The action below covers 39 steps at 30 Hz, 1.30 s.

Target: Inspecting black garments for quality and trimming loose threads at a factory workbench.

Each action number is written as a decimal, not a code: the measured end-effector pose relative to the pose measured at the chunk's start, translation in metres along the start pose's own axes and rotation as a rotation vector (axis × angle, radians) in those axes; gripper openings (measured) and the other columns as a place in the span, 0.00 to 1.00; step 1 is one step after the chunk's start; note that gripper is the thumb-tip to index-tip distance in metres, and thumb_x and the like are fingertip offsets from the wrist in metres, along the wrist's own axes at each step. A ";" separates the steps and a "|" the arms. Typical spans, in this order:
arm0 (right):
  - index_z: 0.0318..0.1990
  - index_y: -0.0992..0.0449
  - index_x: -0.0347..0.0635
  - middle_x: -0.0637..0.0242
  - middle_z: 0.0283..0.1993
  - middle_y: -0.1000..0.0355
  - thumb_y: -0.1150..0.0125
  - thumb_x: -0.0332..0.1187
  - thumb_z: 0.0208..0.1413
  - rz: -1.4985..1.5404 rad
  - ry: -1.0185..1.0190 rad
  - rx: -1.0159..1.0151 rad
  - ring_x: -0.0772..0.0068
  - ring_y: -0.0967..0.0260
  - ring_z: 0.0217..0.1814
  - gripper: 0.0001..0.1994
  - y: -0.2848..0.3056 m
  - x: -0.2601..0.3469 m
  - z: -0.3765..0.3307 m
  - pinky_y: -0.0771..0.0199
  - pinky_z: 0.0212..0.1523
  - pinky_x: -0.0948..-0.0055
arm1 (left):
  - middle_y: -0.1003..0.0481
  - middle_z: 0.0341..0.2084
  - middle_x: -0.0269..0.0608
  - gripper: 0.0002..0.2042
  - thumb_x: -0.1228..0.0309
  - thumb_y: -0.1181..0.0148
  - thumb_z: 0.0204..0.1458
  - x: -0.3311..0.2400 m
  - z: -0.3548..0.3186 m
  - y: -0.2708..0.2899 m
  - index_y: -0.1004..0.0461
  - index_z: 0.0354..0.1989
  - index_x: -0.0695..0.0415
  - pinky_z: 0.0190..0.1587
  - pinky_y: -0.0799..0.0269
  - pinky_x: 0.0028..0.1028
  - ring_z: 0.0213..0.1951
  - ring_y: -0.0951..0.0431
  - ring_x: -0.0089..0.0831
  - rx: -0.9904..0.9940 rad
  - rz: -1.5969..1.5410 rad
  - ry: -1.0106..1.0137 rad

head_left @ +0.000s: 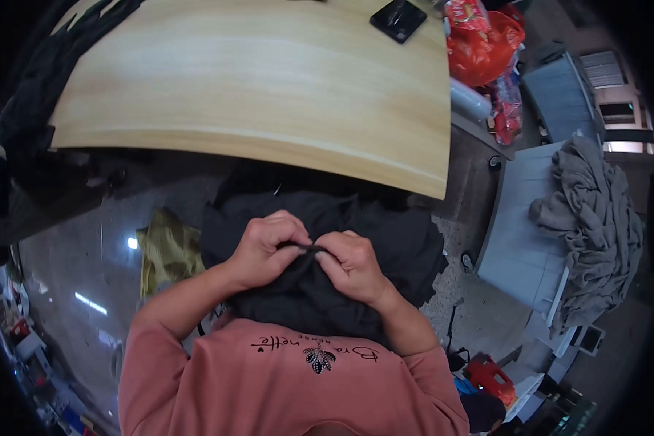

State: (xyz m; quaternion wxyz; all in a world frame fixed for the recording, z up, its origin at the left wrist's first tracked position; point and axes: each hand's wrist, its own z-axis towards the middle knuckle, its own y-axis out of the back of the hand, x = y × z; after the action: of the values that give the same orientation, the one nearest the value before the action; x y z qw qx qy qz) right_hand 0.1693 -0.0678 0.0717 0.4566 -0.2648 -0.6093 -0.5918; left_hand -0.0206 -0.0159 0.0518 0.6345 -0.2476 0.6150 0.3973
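L hand [269, 251] & R hand [352, 263] close together, each pinching dark cloth [403, 247] mid-view, table [269, 87] at 12 o'clock. Best: thumbs level, light even grip, fold flat btwn; ease slack toward 3 & 9 o'clock.

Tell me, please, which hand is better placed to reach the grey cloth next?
Probably the right hand: the grey cloth lies on that side, farther from the left hand. Both pinch the dark cloth, so neither is free.

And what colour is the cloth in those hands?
The cloth is dark grey, almost black; the head view shows it.
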 end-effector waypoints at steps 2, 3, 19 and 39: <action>0.26 0.30 0.39 0.60 0.22 0.33 0.40 0.24 0.43 -0.055 0.010 -0.057 0.57 0.32 0.25 0.04 -0.004 0.001 0.001 0.36 0.28 0.64 | 0.25 0.25 0.43 0.09 0.85 0.41 0.34 0.000 0.000 -0.004 0.26 0.26 0.62 0.35 0.28 0.30 0.32 0.24 0.38 -0.077 0.064 -0.064; 0.25 0.31 0.39 0.60 0.21 0.34 0.40 0.23 0.43 -0.090 0.019 -0.093 0.57 0.33 0.23 0.04 -0.007 0.002 0.002 0.37 0.26 0.64 | 0.26 0.24 0.43 0.09 0.86 0.41 0.34 -0.001 0.001 -0.007 0.26 0.26 0.62 0.34 0.29 0.31 0.32 0.24 0.38 -0.121 0.109 -0.099; 0.27 0.28 0.36 0.58 0.21 0.33 0.41 0.19 0.42 -0.108 -0.031 -0.366 0.57 0.33 0.21 0.04 -0.004 0.000 0.002 0.35 0.24 0.66 | 0.30 0.22 0.37 0.09 0.78 0.37 0.31 0.002 0.026 -0.003 0.29 0.22 0.54 0.41 0.39 0.37 0.36 0.26 0.36 -0.225 0.508 -0.324; 0.32 0.27 0.39 0.62 0.30 0.29 0.39 0.24 0.40 -0.601 0.159 -0.221 0.60 0.31 0.29 0.08 -0.004 -0.005 0.017 0.36 0.28 0.67 | 0.25 0.27 0.35 0.03 0.82 0.40 0.40 0.018 0.010 0.024 0.26 0.25 0.64 0.33 0.33 0.18 0.28 0.28 0.17 0.028 -0.761 0.521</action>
State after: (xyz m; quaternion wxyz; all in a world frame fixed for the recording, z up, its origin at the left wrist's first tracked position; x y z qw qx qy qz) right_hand 0.1642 -0.0507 0.0672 0.2762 -0.0740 -0.5548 -0.7813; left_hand -0.0360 0.0090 0.0395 0.5627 -0.5386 0.6249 0.0523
